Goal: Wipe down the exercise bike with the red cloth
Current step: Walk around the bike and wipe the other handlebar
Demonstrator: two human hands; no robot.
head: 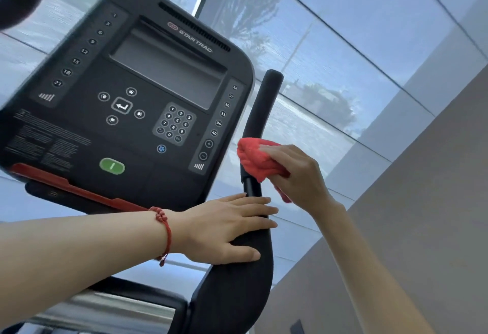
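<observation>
Big blinded windows back the exercise bike's console (137, 90), marked STAR TRAC, with a number keypad and green start button.

Soft and light, the red cloth (253, 159) bunches easily; the right hand (295, 172) has its fingers closed round it, pressing it to the upright handlebar grip (261, 111). The left hand (227, 228) lies flat, fingers extended, on the padded bar below, holding nothing.

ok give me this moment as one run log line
right hand: red cloth pressed on handlebar | left hand: flat on lower bar, no cloth | console: not being wiped
</observation>
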